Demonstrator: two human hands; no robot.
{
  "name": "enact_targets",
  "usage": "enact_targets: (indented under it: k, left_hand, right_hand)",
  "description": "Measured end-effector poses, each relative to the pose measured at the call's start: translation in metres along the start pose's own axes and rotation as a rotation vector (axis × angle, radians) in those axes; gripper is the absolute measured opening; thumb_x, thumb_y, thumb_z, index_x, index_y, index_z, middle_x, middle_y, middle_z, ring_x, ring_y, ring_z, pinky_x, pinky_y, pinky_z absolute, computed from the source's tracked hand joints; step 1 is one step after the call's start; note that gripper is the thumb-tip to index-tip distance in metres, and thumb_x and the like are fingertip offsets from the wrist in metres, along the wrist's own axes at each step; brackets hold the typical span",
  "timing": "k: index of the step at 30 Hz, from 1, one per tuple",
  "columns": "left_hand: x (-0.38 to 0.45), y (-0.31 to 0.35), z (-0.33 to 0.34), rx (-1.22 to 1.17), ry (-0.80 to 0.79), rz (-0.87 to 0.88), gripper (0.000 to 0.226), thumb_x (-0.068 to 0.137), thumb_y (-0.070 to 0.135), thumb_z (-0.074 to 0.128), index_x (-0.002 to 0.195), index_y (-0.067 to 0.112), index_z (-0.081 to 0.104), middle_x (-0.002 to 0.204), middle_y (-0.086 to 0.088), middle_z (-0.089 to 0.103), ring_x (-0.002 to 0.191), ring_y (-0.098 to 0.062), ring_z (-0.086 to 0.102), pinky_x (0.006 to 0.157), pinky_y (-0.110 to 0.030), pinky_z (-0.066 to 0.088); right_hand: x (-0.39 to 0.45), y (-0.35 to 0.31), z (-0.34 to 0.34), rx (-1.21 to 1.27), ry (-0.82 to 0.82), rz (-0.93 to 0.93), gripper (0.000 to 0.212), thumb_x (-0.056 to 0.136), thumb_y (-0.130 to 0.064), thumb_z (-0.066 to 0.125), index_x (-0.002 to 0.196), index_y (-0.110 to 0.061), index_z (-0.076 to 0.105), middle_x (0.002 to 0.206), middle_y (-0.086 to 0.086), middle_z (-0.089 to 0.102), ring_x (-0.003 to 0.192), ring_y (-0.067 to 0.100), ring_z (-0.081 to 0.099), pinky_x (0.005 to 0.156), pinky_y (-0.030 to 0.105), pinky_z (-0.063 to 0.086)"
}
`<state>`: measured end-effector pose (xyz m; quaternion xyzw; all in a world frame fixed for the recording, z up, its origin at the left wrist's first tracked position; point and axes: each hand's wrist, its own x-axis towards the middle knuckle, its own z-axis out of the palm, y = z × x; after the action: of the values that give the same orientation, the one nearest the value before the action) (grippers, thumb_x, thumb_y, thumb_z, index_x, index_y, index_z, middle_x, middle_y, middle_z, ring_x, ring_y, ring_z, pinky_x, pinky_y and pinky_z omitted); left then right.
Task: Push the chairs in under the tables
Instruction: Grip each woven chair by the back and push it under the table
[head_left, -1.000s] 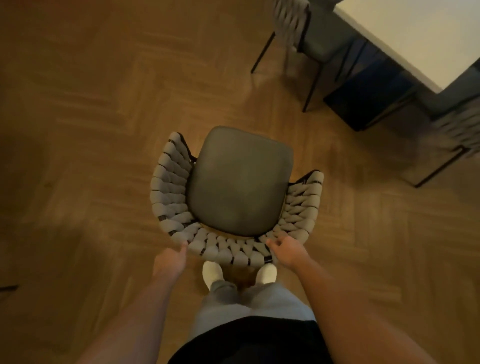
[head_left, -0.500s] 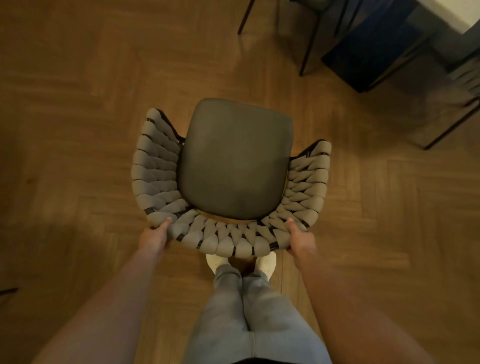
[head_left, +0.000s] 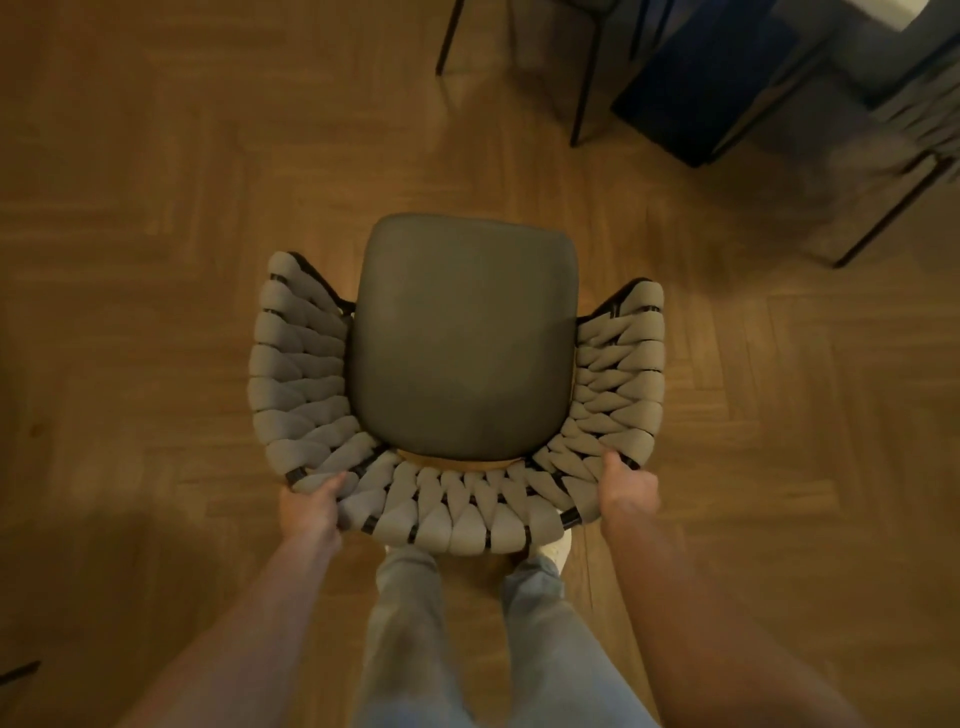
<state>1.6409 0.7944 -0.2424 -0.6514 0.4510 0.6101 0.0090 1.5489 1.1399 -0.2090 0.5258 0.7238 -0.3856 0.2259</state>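
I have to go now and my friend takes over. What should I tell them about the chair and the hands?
Left hand: gripping the woven backrest of the chair at its rear left corner.
Right hand: gripping the backrest at its rear right corner.
The chair stands out on the wooden floor, not under anything.
The table shows only as a white corner at top right, with other chair legs beside it.
Done: chair is in hand.
Left: steer it forward and to the right, then push it under the table.
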Motion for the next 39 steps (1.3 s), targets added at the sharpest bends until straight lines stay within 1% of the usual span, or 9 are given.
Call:
enact_targets:
  k: [3,6,11,15,20,26,29,34,39]
  left_hand:
    - [0.005,0.01,0.002,0.046,-0.023,0.034,0.069,0.088,0.001,0.078,0.147,0.014,0.045,0.133,-0.012,0.062,0.118,-0.034,0.063,0.099,-0.054,0.054]
    - [0.013,0.026,0.002,0.116,-0.078,0.063,0.072,0.088,0.003,0.079,0.149,0.015,0.043,0.136,-0.013,0.059,0.12,-0.037,0.061,0.103,-0.061,0.051]
    - [0.027,0.051,0.01,0.154,-0.153,0.082,0.071,0.091,0.001,0.074,0.151,0.014,0.038,0.14,-0.016,0.056,0.125,-0.04,0.058,0.106,-0.062,0.048]
    - [0.034,0.068,0.018,0.178,-0.197,0.104,0.075,0.092,0.002,0.074,0.154,0.014,0.034,0.14,-0.013,0.055,0.127,-0.039,0.057,0.107,-0.062,0.047]
    - [0.038,0.084,0.032,0.241,-0.24,0.142,0.072,0.091,0.001,0.074,0.151,0.012,0.037,0.139,-0.017,0.056,0.125,-0.04,0.058,0.105,-0.059,0.049]
    - [0.05,0.104,0.062,0.299,-0.3,0.209,0.064,0.086,0.0,0.078,0.141,0.012,0.046,0.128,-0.013,0.064,0.116,-0.034,0.064,0.102,-0.058,0.053]
    - [0.057,0.122,0.074,0.371,-0.325,0.238,0.065,0.082,0.006,0.082,0.138,0.013,0.05,0.124,-0.01,0.066,0.111,-0.031,0.067,0.1,-0.058,0.054]
    - [0.072,0.157,0.101,0.499,-0.383,0.3,0.066,0.081,0.01,0.083,0.138,0.012,0.051,0.124,-0.011,0.066,0.109,-0.031,0.067,0.1,-0.056,0.055]
    - [0.085,0.183,0.128,0.547,-0.422,0.342,0.061,0.085,0.01,0.081,0.137,0.011,0.05,0.122,-0.01,0.064,0.11,-0.031,0.066,0.098,-0.05,0.055]
  right_hand:
    - [-0.004,-0.003,0.007,0.021,0.041,0.005,0.043,0.096,-0.042,0.063,0.114,-0.004,0.06,0.086,0.008,0.056,0.087,0.03,0.058,0.08,0.042,0.052]
    - [-0.01,-0.003,0.017,0.01,0.083,0.045,0.059,0.093,-0.054,0.064,0.118,-0.001,0.059,0.1,0.016,0.061,0.096,0.037,0.06,0.092,0.051,0.054]
    - [-0.022,-0.007,0.027,0.027,0.135,0.065,0.076,0.089,-0.069,0.058,0.119,0.0,0.058,0.114,0.022,0.063,0.105,0.041,0.06,0.092,0.053,0.053]
    - [-0.027,-0.006,0.031,0.047,0.135,0.089,0.076,0.092,-0.066,0.056,0.125,0.002,0.056,0.12,0.024,0.062,0.108,0.041,0.059,0.086,0.048,0.05]
    - [-0.033,0.003,0.034,0.131,0.112,0.154,0.074,0.094,-0.063,0.056,0.125,0.004,0.058,0.115,0.023,0.063,0.094,0.035,0.057,0.084,0.046,0.051]
    - [-0.036,0.0,0.039,0.219,0.14,0.233,0.074,0.093,-0.064,0.057,0.127,0.002,0.054,0.115,0.021,0.061,0.104,0.039,0.06,0.089,0.05,0.053]
    - [-0.039,-0.003,0.046,0.281,0.157,0.259,0.075,0.093,-0.063,0.058,0.128,0.004,0.053,0.108,0.019,0.058,0.101,0.037,0.059,0.088,0.048,0.052]
    - [-0.041,-0.01,0.067,0.36,0.204,0.334,0.077,0.091,-0.064,0.06,0.131,0.002,0.052,0.111,0.019,0.057,0.101,0.038,0.057,0.096,0.053,0.051]
    - [-0.042,-0.026,0.079,0.394,0.212,0.35,0.08,0.09,-0.064,0.062,0.132,0.003,0.051,0.12,0.022,0.059,0.112,0.041,0.058,0.095,0.052,0.051]
